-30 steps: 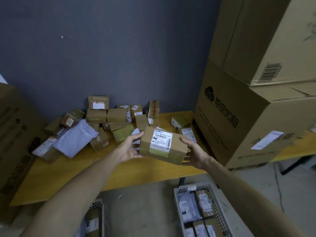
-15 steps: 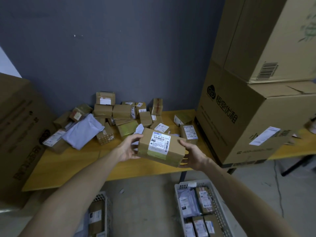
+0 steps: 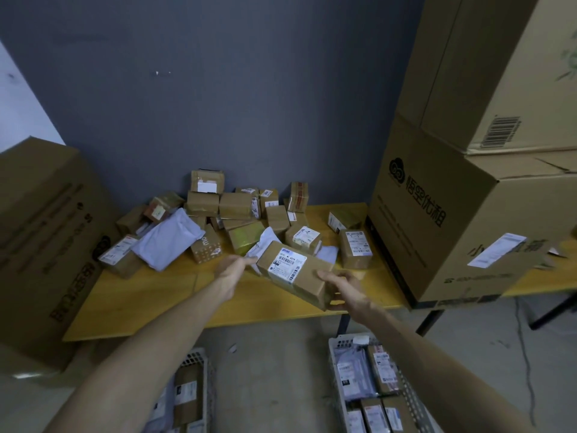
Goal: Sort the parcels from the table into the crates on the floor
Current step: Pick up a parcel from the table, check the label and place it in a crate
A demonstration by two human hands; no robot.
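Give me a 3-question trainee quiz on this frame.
1. True or false: the box rests on the table.
2. Which hands hold it? A) left only B) right only C) both
3. Fill in: the crates stand on the ___.

Key: 1 false, it is held above the table edge, tilted. 2 C, left hand and right hand each have a grip on an end. 3 floor.

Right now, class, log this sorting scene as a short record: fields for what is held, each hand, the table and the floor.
Held: brown parcel, label up, tilted, above the table edge
Left hand: holds its left end
Right hand: grips its right end
Table: yellow, piled with small parcels and a white mailer
Floor: two white crates, right crate and left crate, both holding parcels
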